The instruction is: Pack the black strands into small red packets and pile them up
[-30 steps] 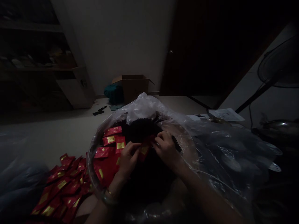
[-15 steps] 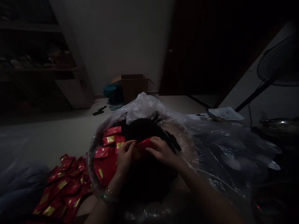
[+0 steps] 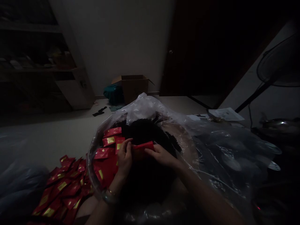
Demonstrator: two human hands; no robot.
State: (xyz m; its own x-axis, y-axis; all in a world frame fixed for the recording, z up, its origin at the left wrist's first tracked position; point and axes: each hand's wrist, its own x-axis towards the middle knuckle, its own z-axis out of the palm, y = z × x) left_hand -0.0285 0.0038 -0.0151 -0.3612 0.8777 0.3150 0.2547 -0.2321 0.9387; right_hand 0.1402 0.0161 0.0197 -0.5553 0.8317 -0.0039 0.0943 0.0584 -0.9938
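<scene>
Handling of a red packet (image 3: 142, 148): the left hand (image 3: 124, 155) and right hand (image 3: 162, 154) grip its opposite ends above dark loose material (image 3: 146, 129) in a plastic-lined container (image 3: 90, 165). Compared with a second earlier, its bright edge lies almost level and its gold label no longer shows clearly, suggesting reorientation, with handling apparently still unfinished.

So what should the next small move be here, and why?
Probably feel along the top edge of the red packet for an opening: the left hand and right hand hold opposite ends over the dark pile; too dim to tell if it's open.
</scene>
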